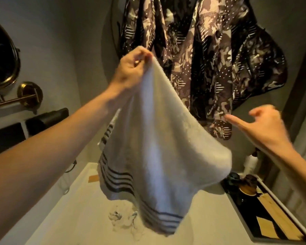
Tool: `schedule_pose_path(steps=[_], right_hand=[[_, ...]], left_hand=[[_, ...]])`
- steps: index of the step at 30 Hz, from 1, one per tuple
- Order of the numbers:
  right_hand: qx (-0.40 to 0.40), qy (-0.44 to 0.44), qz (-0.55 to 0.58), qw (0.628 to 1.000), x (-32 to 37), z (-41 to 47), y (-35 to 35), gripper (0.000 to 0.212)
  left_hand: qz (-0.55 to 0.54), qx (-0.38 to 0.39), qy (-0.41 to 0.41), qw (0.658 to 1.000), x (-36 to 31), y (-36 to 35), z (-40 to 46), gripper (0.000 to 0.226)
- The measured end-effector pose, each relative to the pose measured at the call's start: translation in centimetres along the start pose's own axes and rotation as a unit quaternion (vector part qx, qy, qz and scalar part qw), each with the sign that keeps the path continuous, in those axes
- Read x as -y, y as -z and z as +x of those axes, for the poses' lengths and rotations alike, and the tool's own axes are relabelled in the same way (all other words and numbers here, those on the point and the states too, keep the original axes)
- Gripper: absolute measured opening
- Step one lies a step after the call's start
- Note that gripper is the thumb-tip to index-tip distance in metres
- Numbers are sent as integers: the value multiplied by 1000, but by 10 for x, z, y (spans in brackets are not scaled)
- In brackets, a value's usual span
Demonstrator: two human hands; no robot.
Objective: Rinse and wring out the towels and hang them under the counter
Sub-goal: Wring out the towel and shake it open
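A white towel (159, 149) with dark stripes near its lower edge hangs in the air at the centre of the head view. My left hand (131, 68) pinches its top corner, raised high. My right hand (265, 128) is off to the right, apart from the towel, with the index finger stretched toward it and the other fingers loosely curled; it holds nothing. Below the towel, a crumpled pale cloth (122, 218) lies on the light counter (74, 209).
Dark patterned capes (210, 59) hang on the wall behind. A brass-framed round mirror (2, 55) on a wall arm is at left, above a dark device (48, 119). A tray (265, 214) with dark bottles and wooden pieces sits at right on the counter.
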State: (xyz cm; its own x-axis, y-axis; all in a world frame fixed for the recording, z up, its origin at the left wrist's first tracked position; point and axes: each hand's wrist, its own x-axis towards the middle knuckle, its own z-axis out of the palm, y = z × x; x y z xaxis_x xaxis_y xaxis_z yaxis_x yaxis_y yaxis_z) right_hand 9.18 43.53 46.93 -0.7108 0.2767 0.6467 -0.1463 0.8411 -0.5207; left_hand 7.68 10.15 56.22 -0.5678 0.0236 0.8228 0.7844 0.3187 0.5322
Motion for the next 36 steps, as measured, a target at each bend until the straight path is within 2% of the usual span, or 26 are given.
schedule_pose_path(steps=[1, 2, 3, 4, 5, 6, 8, 10, 12, 15, 18, 20, 22, 25, 28, 31, 36], right_hand=[[67, 57, 115, 989, 25, -6, -8, 66], [177, 105, 233, 950, 50, -16, -21, 54], [295, 132, 298, 898, 69, -32, -37, 41], [376, 127, 321, 860, 80, -49, -54, 33], [421, 103, 322, 842, 85, -65, -68, 29], [433, 74, 324, 838, 83, -79, -80, 24], [401, 40, 339, 850, 67, -96, -92, 14], [383, 38, 311, 869, 46, -103, -90, 13], [405, 49, 232, 883, 24, -104, -78, 21], [463, 48, 94, 880, -13, -102, -57, 26], [462, 23, 45, 885, -48, -105, -29, 25], [439, 8, 55, 897, -68, -112, -6, 33], [397, 33, 48, 916, -83, -116, 16, 47], [325, 46, 51, 943, -108, -117, 51, 38], [287, 43, 56, 955, -140, -115, 94, 23], [306, 56, 42, 949, -173, -122, 141, 20], [432, 29, 28, 901, -236, -152, 230, 48]], left_hand=[[-19, 35, -13, 999, -9, -14, 1, 14], [-36, 64, -26, 997, -15, -25, 1, 12], [-52, 85, -36, 994, -20, -34, -1, 12], [-64, 99, -40, 992, -23, -40, -2, 13], [-71, 106, -42, 991, -25, -41, -4, 16], [-75, 111, -40, 990, -22, -38, -5, 18], [-77, 106, -31, 991, -13, -27, -10, 19], [-69, 94, -8, 993, 0, -15, -18, 19], [-44, 90, 11, 995, 13, -11, -30, 21], [-20, 107, 36, 993, 25, -20, -52, 23], [-19, 96, 81, 992, 34, -38, -77, 25], [-5, 84, 113, 990, 37, -53, -92, 26], [11, 86, 135, 987, 37, -70, -105, 28], [64, 82, 127, 987, 30, -98, -120, 29], [99, 67, 94, 988, 10, -131, -135, 30], [77, 57, 90, 991, -24, -175, -151, 33], [-53, 51, 105, 992, -117, -270, -186, 25]])
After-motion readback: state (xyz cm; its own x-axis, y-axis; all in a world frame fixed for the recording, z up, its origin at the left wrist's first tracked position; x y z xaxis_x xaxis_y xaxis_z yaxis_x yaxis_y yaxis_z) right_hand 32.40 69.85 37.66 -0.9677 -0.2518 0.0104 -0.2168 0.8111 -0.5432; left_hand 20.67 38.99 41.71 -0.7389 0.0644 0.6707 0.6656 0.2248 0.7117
